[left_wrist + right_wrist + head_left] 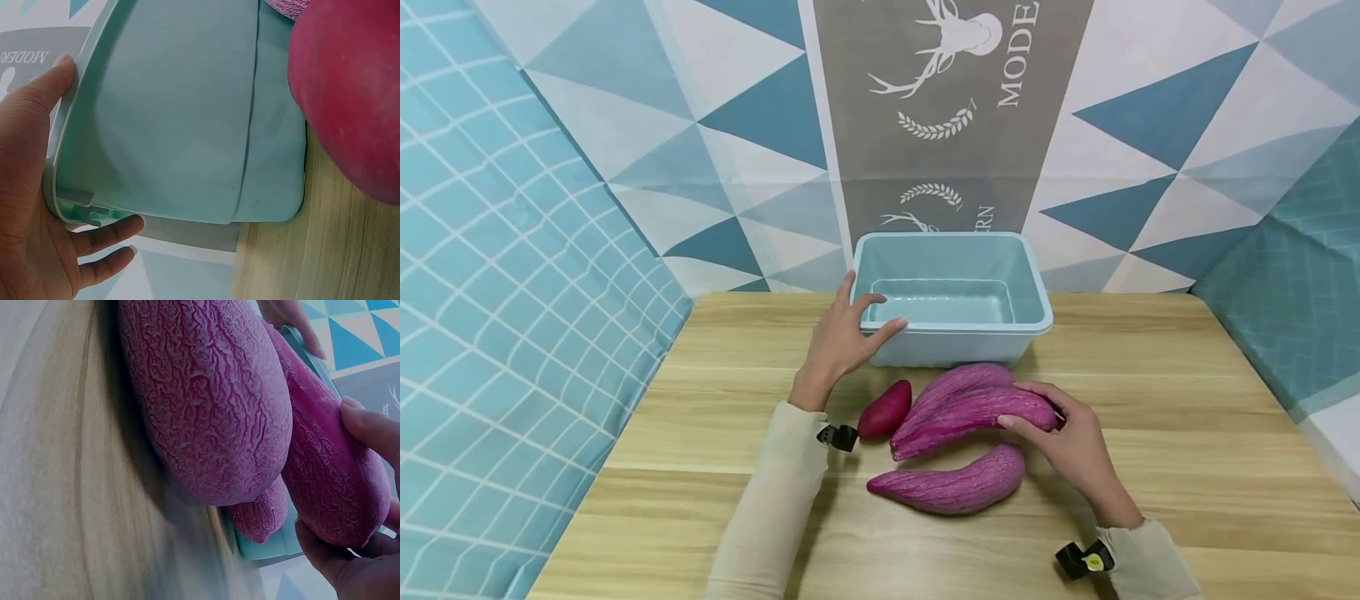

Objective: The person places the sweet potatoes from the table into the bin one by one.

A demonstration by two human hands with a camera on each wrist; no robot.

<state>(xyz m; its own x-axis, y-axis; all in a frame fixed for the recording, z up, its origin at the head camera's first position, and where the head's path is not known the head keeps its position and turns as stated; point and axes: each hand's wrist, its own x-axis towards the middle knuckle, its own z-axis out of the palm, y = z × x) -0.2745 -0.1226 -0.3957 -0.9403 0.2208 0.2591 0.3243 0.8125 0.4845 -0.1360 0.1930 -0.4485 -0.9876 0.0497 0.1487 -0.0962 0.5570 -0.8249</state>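
Observation:
My left hand (838,340) grips the front-left corner of a light-blue plastic tub (957,346), fingers on both sides of the rim. In the left wrist view the thumb lies along the rim and two fingers bend round the side. My right hand (1070,433) holds the thick end of a wrinkled purple sweet potato (973,421), thumb in front and fingers behind. A second purple sweet potato (966,382) lies behind it, partly hidden, close to the tub. Another purple sweet potato (958,485) lies nearer me. A smooth dark-red oval tuber (886,410) is beside my left wrist.
The wooden table (715,417) carries all of this. A patterned cloth backdrop (760,167) rises right behind the tub, with a blue grid cloth (512,292) on the left and a teal one (1292,275) on the right. The inside of the tub shows bare.

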